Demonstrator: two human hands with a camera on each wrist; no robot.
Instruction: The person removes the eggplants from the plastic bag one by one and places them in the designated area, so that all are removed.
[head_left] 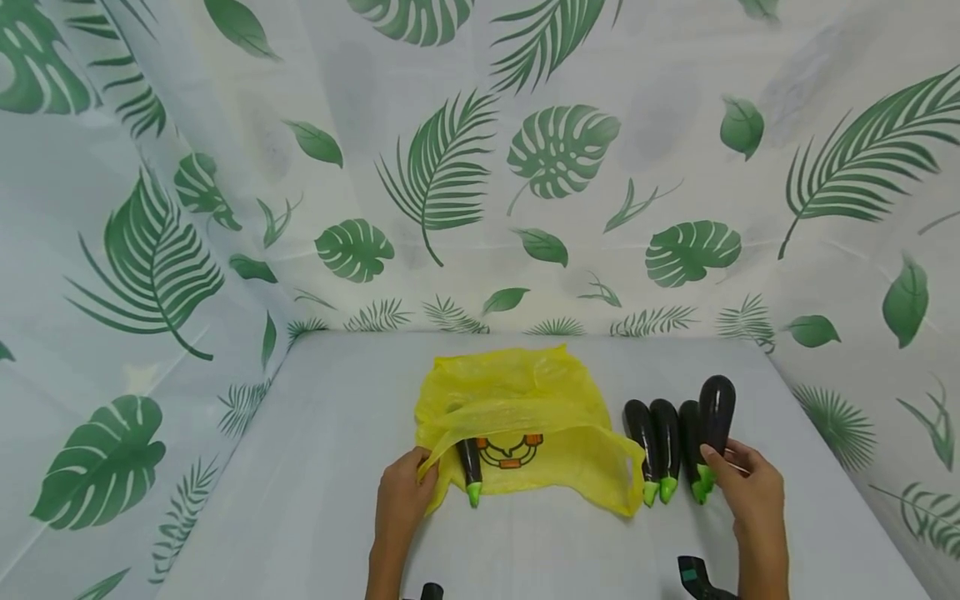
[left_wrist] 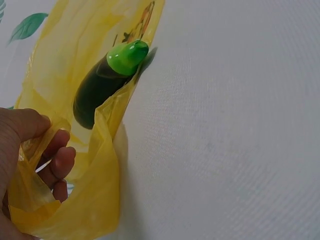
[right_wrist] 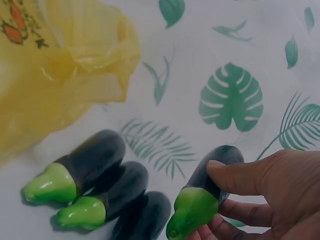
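A yellow plastic bag (head_left: pixel 517 383) lies on the table with its mouth toward me. My left hand (head_left: pixel 401 492) pinches the bag's edge at the left of the mouth; in the left wrist view the film bunches between thumb and fingers. Inside the mouth is a dark eggplant (head_left: pixel 470 462), its green stem end (left_wrist: pixel 127 57) poking out toward me. My right hand (head_left: pixel 750 492) grips another eggplant (head_left: pixel 717 412) between thumb and fingers, raised and tilted, green end low. Beside it, three more eggplants (head_left: pixel 665 433) lie side by side to the right of the bag.
A white table (head_left: pixel 330 417) carries everything. Leaf-printed sheeting (head_left: pixel 465 167) rises behind it and along both sides. Black device parts (head_left: pixel 701 575) show near the wrists at the bottom edge.
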